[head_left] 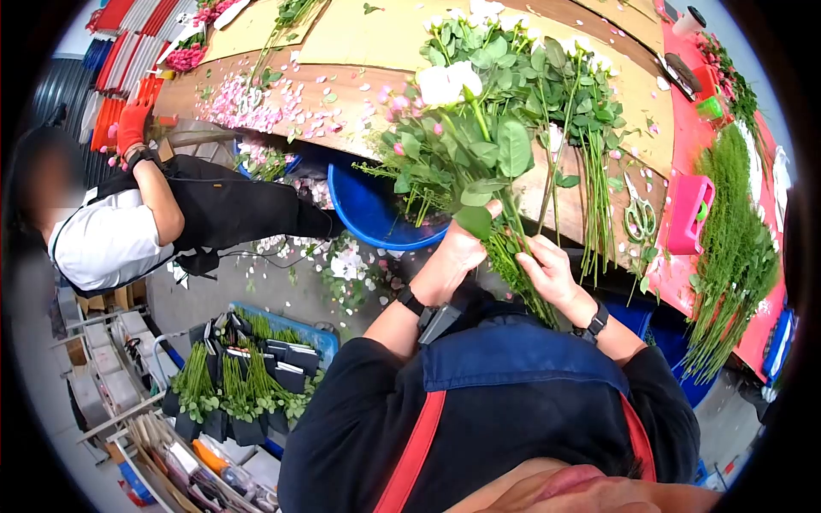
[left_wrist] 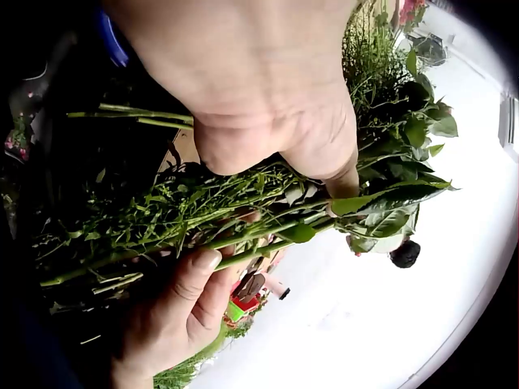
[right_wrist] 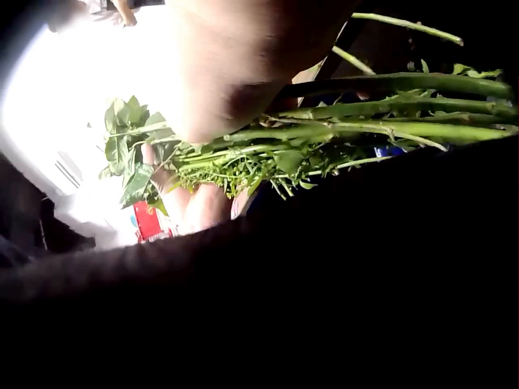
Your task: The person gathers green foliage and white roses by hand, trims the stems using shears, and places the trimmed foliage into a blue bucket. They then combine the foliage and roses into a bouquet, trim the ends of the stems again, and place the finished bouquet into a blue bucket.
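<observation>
While the left hand (head_left: 457, 256) grips the bouquet (head_left: 479, 145) below its leaves, fingers curled round the stems, the right hand (head_left: 552, 274) pinches lower down; the stems run slantwise from blooms over the desk (head_left: 359, 38) down toward the person's chest.
</observation>
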### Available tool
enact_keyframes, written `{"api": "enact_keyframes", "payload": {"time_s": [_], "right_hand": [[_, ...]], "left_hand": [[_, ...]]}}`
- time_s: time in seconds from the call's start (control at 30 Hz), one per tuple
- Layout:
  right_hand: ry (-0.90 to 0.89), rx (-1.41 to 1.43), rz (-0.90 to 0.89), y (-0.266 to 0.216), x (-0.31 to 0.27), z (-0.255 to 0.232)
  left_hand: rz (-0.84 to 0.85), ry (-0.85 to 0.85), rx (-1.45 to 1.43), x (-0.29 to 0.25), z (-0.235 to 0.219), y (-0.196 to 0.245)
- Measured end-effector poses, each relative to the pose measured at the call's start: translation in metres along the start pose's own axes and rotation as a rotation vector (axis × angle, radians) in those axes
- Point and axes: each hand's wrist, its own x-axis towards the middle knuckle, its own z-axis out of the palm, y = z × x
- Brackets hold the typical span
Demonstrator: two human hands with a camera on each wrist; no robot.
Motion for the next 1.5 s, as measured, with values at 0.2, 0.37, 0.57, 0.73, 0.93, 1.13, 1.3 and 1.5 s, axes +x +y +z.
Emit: {"api": "enact_keyframes", "payload": {"time_s": [0.2, 0.37, 0.57, 0.73, 0.93, 1.13, 1.3, 1.5], "right_hand": [[-0.158, -0.065, -0.063, 0.002, 0.017, 0.016], [-0.397, 0.03, 0.226, 0.023, 0.046, 0.001], [0.29, -0.597, 0.613, 0.102, 0.095, -0.039], [0.548, -0.524, 0.611, 0.147, 0.095, -0.03], [0.621, 0.076, 0.463, 0.047, 0.034, -0.04], [0.311, -0.129, 0.162, 0.01, -0.011, -0.013], [0.014, -0.148, 0.079, -0.003, -0.021, 0.011], [0.063, -0.097, -0.08, -0.022, -0.019, 0.004]], "left_hand": [[-0.05, -0.023, -0.002, -0.013, -0.014, 0.018], [-0.139, 0.131, 0.161, -0.018, -0.047, 0.027], [-0.098, 0.134, 0.155, -0.02, -0.037, 0.035], [-0.121, 0.139, 0.032, -0.012, -0.037, 0.032], [-0.076, 0.137, 0.075, -0.007, -0.039, 0.03], [-0.153, 0.018, 0.115, -0.005, -0.036, 0.021], [-0.049, 0.002, 0.144, -0.004, -0.03, 0.006], [-0.003, -0.048, 0.067, -0.014, -0.038, 0.007]]}}
